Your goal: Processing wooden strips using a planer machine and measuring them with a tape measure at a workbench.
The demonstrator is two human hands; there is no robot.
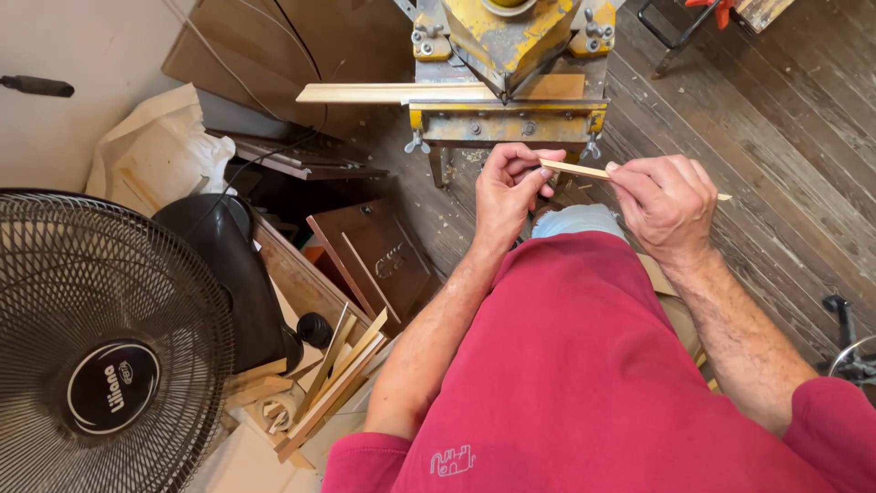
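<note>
Both of my hands pinch a thin, pale strip of wood [577, 169] in front of my chest. My left hand [507, 190] grips its left end with thumb and fingertips. My right hand [668, 203] holds the strip further right, and the far end pokes out past my knuckles. Just beyond the hands stands a worn yellow metal cutting machine [507, 55] with a longer wood strip [392, 92] lying across its bed.
A black floor fan [100, 347] fills the lower left. Beside it are a black seat [228, 265], a bundle of wood strips [333, 379], brown boards [379, 256] and a white bag [155, 146]. Dark floor planks [785, 137] lie to the right.
</note>
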